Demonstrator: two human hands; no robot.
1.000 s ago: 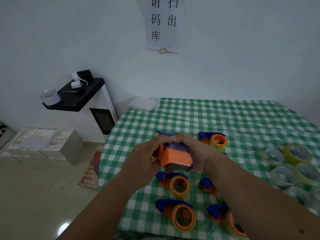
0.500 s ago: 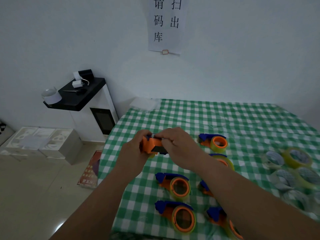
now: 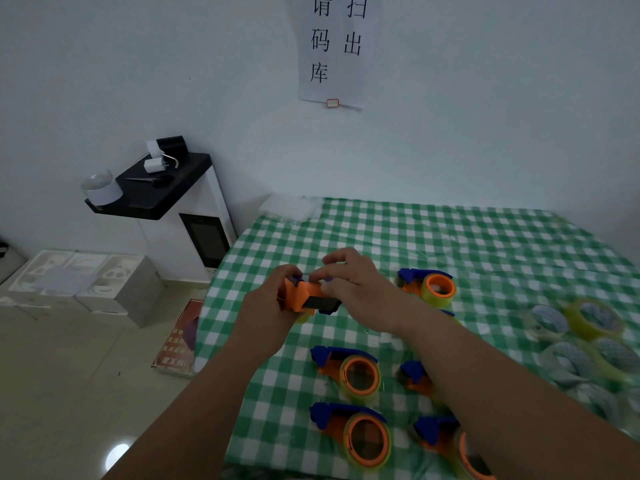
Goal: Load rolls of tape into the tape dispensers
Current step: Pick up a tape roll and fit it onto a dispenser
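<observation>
Tape dispenser (image 3: pixel 310 297) in both hands, held above the near-left part of the checked table (image 3: pixel 450 237).

Nearest, loaded dispensers (image 3: pixel 349 433) lie in rows by the table's front edge, loose tape rolls (image 3: pixel 588 341) well off to the right. Beyond them the left hand (image 3: pixel 268 311) wraps its fingers round the orange body, while the right hand (image 3: pixel 360 289) pinches at the top near the blue end. It looks light, rigid plastic, safe to squeeze at the body; the cutter end likely has a sharp blade, and any loose tape will cling to fingertips. Behind hangs a paper sign (image 3: pixel 334 50).
</observation>
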